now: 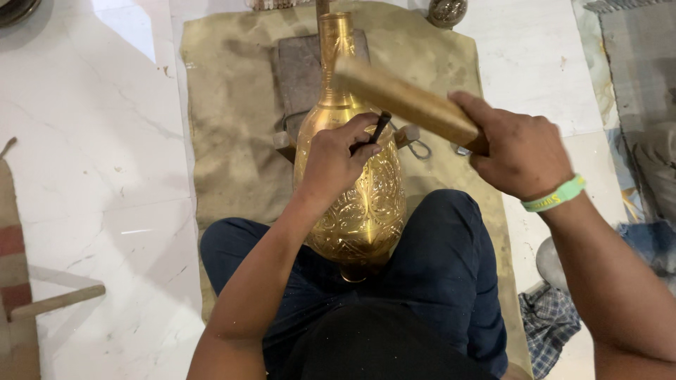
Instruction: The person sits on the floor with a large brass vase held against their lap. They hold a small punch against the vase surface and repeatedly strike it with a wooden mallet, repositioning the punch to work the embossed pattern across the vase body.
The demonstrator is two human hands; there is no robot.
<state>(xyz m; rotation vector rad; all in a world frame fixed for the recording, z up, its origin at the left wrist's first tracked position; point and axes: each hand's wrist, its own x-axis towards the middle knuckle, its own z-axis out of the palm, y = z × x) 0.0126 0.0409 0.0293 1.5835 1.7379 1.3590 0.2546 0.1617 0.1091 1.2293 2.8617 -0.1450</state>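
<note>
Head view: I am watching a brass vase (355, 204) lying at frame centre, base toward the lap between dark trouser legs (451, 260), neck pointing to the top edge. The left hand (334, 158) is resting on the vase's shoulder, fingers pinching a thin dark chisel (380, 127) against the engraved surface. The right hand (517, 151), centre right, is clenching a wooden mallet (405, 102), its head hanging blurred just above the chisel. A green wristband (556, 195) is sitting on that wrist. An olive cloth (232, 141) is lying under everything on pale marble floor (91, 141).
</note>
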